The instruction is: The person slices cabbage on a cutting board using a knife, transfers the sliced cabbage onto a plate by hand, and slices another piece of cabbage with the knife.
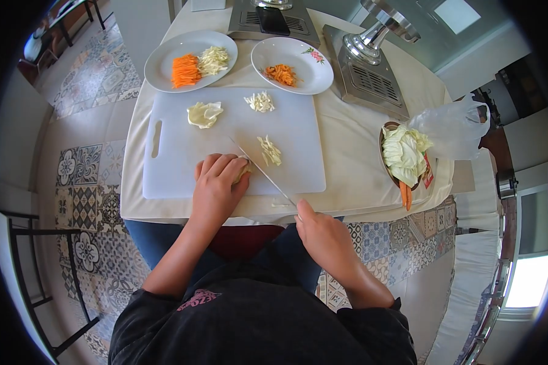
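My right hand [318, 232] is closed round the handle of a knife [266, 174], whose blade slants up and left across the white cutting board [182, 152]. With curled fingers, my left hand [218, 179] presses a pale piece of cabbage [243, 173] against the board, right beside the blade; most of that piece is hidden under the fingers. Cut cabbage strips [270, 151] lie just right of the blade. Farther up the board are a small pile of chopped white pieces [260, 101] and a loose cabbage leaf [204, 114].
Behind the board stand a plate [158, 61] with carrot and cabbage strips and a flowered plate [313, 76] with orange shreds. Metal appliances [371, 85] stand at the back. On the right are a cabbage [403, 155], carrots [405, 196] and a plastic bag [453, 131].
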`<state>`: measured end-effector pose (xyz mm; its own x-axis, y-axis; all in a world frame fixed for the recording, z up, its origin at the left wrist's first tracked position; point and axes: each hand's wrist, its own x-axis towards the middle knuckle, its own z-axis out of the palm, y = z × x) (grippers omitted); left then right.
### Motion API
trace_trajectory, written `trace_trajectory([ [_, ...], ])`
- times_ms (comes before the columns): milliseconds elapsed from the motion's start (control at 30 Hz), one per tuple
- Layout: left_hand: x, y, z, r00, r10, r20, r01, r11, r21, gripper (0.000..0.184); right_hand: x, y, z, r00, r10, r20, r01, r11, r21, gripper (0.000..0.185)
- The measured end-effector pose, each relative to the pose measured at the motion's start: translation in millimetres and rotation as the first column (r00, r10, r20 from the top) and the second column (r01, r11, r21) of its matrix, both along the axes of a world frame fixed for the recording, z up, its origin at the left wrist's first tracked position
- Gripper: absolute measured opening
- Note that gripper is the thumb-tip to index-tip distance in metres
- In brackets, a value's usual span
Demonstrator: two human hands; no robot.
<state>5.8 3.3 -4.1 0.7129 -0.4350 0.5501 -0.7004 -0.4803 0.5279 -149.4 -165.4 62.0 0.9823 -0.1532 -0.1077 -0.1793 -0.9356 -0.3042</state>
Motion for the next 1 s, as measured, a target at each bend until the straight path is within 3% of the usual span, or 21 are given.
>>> trace_trajectory([
  [300,2.2,-4.1,4.9,0.999,-0.029,-0.020,0.029,0.999,-0.021,0.027,21.8,-5.9,3.7,0.993,-0.114,0.033,0.114,0.994,0.000,0.020],
  [500,0.1,-9.2,4.2,1.000,-0.008,-0.019,0.008,1.000,-0.013,0.025,16.4,-0.2,5.9,0.994,-0.108,0.036,0.105,0.991,0.081,0.021],
  [1000,-0.8,-8.8,9.2,0.999,-0.004,-0.034,0.005,1.000,0.025,0.029,10.9,23.2,-3.7,0.998,-0.052,0.040,0.053,0.998,-0.028,0.011],
])
